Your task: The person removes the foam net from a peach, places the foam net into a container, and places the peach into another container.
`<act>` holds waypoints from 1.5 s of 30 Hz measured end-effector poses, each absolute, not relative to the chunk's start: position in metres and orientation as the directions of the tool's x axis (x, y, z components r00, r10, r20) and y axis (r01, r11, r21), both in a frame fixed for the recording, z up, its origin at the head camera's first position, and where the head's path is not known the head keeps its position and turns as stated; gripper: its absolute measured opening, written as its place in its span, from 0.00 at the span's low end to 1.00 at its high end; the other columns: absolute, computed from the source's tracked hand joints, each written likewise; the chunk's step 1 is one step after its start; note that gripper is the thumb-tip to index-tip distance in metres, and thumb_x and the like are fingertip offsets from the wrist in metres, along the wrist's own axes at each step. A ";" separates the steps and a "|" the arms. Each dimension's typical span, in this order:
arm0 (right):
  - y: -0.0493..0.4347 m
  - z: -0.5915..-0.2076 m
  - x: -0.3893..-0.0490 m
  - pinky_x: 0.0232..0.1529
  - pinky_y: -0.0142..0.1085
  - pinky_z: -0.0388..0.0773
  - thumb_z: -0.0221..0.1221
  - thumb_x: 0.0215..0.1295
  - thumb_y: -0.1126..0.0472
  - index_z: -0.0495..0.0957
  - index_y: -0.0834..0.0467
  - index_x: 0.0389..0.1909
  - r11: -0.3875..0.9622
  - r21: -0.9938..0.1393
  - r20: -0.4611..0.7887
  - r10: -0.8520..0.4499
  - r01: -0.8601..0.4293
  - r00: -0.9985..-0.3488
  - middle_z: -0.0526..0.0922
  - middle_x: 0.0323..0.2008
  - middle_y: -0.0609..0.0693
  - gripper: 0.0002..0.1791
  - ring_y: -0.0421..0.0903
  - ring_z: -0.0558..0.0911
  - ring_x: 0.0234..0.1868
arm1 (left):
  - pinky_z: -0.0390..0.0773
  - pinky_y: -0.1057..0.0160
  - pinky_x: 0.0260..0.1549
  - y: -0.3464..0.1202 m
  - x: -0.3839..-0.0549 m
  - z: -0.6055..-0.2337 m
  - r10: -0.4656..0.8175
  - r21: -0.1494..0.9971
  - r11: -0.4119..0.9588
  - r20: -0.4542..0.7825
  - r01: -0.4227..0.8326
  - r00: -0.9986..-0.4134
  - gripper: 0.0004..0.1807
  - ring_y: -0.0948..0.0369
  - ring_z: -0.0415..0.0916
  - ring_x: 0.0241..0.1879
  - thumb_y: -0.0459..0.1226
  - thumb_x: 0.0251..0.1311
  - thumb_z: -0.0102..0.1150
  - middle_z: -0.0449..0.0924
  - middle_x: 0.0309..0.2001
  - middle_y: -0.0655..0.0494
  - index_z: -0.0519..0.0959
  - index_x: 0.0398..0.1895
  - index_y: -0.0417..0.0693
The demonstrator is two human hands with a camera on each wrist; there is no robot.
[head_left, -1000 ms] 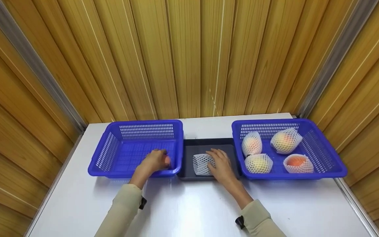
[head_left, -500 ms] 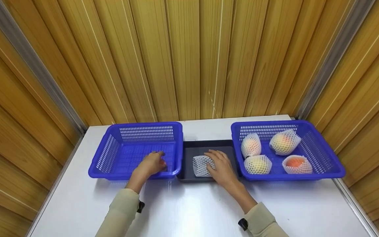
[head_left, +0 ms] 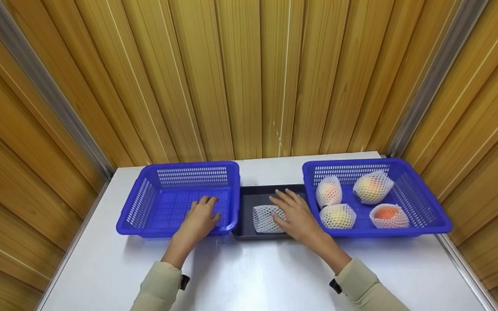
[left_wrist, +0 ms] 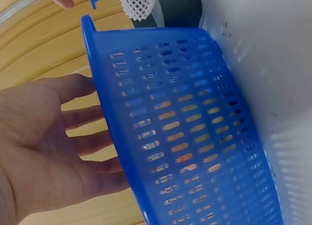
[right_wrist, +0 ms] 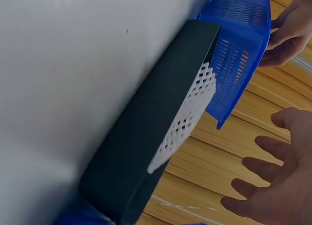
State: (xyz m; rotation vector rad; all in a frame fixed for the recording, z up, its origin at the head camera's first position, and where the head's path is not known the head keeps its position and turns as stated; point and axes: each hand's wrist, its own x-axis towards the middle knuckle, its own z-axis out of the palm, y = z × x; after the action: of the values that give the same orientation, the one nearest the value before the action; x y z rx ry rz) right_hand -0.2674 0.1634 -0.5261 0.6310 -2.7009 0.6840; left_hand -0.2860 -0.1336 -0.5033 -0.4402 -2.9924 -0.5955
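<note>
My left hand (head_left: 200, 217) reaches over the front of the left blue basket (head_left: 145, 164), its fingers loosely spread and holding nothing. In the left wrist view, a reddish-yellow fruit (left_wrist: 184, 157) shows through the basket's slots, below the fingers; the hand hides it in the head view. My right hand (head_left: 295, 216) hovers over the dark tray (head_left: 245, 196) between the baskets, fingers spread apart. Beside its thumb lies a white foam fruit net (head_left: 266, 219), flat in the tray. The right wrist view shows a gap between that hand (right_wrist: 278, 171) and the net (right_wrist: 187, 115).
On the right stands another blue basket (head_left: 422, 194) with several fruits (head_left: 338, 217) in white foam nets. Baskets and tray sit side by side on a white table (head_left: 249, 276). Wood-look panels (head_left: 240, 77) rise behind and at both sides.
The left hand has let go of the reddish fruit inside the left basket, and its fingers have opened. The right hand has lifted off the net, its fingers spreading.
</note>
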 end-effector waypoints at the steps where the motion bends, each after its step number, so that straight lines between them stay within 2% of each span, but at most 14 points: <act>1: 0.165 -0.524 -0.267 0.74 0.63 0.55 0.61 0.71 0.52 0.75 0.55 0.68 0.800 -0.367 0.355 -0.351 -0.474 -0.867 0.70 0.72 0.58 0.27 0.64 0.63 0.74 | 0.74 0.34 0.57 -0.133 -0.284 -0.503 0.262 0.352 0.890 0.122 0.289 -0.957 0.25 0.32 0.69 0.61 0.41 0.68 0.64 0.73 0.63 0.38 0.74 0.65 0.41; 3: 0.170 -0.520 -0.268 0.75 0.63 0.52 0.59 0.72 0.49 0.73 0.54 0.70 0.816 -0.337 0.325 -0.368 -0.470 -0.871 0.68 0.73 0.58 0.28 0.64 0.61 0.75 | 0.71 0.32 0.59 -0.130 -0.280 -0.503 0.256 0.322 0.901 0.148 0.291 -0.955 0.27 0.33 0.65 0.65 0.47 0.69 0.62 0.71 0.66 0.40 0.74 0.66 0.44; 7: 0.179 -0.511 -0.272 0.76 0.63 0.49 0.57 0.73 0.45 0.69 0.52 0.73 0.842 -0.278 0.275 -0.392 -0.462 -0.878 0.64 0.75 0.57 0.31 0.63 0.58 0.77 | 0.60 0.31 0.68 -0.121 -0.274 -0.503 0.279 0.265 0.908 0.199 0.325 -0.940 0.33 0.32 0.55 0.72 0.59 0.70 0.54 0.65 0.73 0.42 0.72 0.70 0.50; 11: 0.188 -0.504 -0.276 0.74 0.65 0.50 0.56 0.74 0.43 0.67 0.52 0.75 0.852 -0.245 0.262 -0.401 -0.462 -0.878 0.62 0.76 0.58 0.33 0.64 0.56 0.77 | 0.55 0.31 0.70 -0.111 -0.270 -0.503 0.335 0.226 0.895 0.233 0.385 -0.913 0.36 0.34 0.51 0.75 0.64 0.70 0.47 0.61 0.76 0.45 0.69 0.74 0.57; 18: 0.206 -0.502 -0.280 0.74 0.65 0.50 0.55 0.74 0.45 0.68 0.53 0.74 0.861 -0.265 0.284 -0.360 -0.433 -0.889 0.62 0.76 0.60 0.32 0.65 0.57 0.76 | 0.54 0.30 0.70 -0.095 -0.264 -0.508 0.403 0.204 0.857 0.305 0.473 -0.863 0.36 0.38 0.53 0.75 0.62 0.69 0.49 0.64 0.74 0.47 0.69 0.74 0.57; 25: 0.233 -0.511 -0.278 0.72 0.67 0.52 0.57 0.73 0.46 0.67 0.52 0.75 0.890 -0.271 0.286 -0.291 -0.368 -0.913 0.63 0.76 0.60 0.33 0.67 0.57 0.76 | 0.56 0.31 0.70 -0.078 -0.259 -0.515 0.440 0.206 0.835 0.306 0.510 -0.844 0.34 0.39 0.54 0.75 0.62 0.69 0.51 0.63 0.75 0.50 0.69 0.74 0.60; 30: 0.254 -0.515 -0.276 0.72 0.68 0.50 0.60 0.70 0.50 0.68 0.54 0.74 0.903 -0.267 0.289 -0.257 -0.336 -0.922 0.65 0.74 0.62 0.34 0.70 0.58 0.74 | 0.56 0.32 0.70 -0.068 -0.258 -0.519 0.464 0.215 0.820 0.294 0.531 -0.836 0.34 0.40 0.53 0.76 0.62 0.69 0.51 0.61 0.76 0.51 0.70 0.73 0.59; 36: 0.285 -0.516 -0.273 0.67 0.71 0.57 0.63 0.65 0.54 0.69 0.57 0.72 0.923 -0.236 0.304 -0.227 -0.304 -0.925 0.67 0.71 0.66 0.35 0.74 0.63 0.70 | 0.58 0.33 0.69 -0.053 -0.258 -0.524 0.475 0.231 0.798 0.328 0.557 -0.817 0.32 0.42 0.55 0.75 0.59 0.69 0.53 0.64 0.75 0.52 0.72 0.71 0.57; 39: 0.301 -0.516 -0.270 0.67 0.72 0.56 0.62 0.64 0.57 0.67 0.59 0.73 0.936 -0.239 0.279 -0.187 -0.257 -0.942 0.66 0.71 0.69 0.36 0.76 0.62 0.69 | 0.60 0.33 0.69 -0.045 -0.256 -0.527 0.479 0.245 0.782 0.352 0.573 -0.804 0.30 0.42 0.56 0.75 0.57 0.69 0.53 0.66 0.74 0.52 0.74 0.69 0.55; 45: 0.323 -0.512 -0.260 0.67 0.75 0.49 0.62 0.65 0.56 0.65 0.62 0.74 0.953 -0.258 0.173 -0.119 -0.161 -0.978 0.61 0.72 0.72 0.37 0.78 0.54 0.71 | 0.61 0.35 0.69 -0.029 -0.255 -0.533 0.473 0.300 0.752 0.374 0.587 -0.798 0.28 0.43 0.58 0.74 0.54 0.69 0.55 0.67 0.73 0.52 0.74 0.68 0.54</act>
State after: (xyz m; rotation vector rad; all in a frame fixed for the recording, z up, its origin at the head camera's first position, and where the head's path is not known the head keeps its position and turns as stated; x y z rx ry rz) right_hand -0.2604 0.3229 -0.5124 0.2125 -2.9500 0.4092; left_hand -0.2551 -0.0286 -0.5330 -0.8274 -2.6760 -0.5930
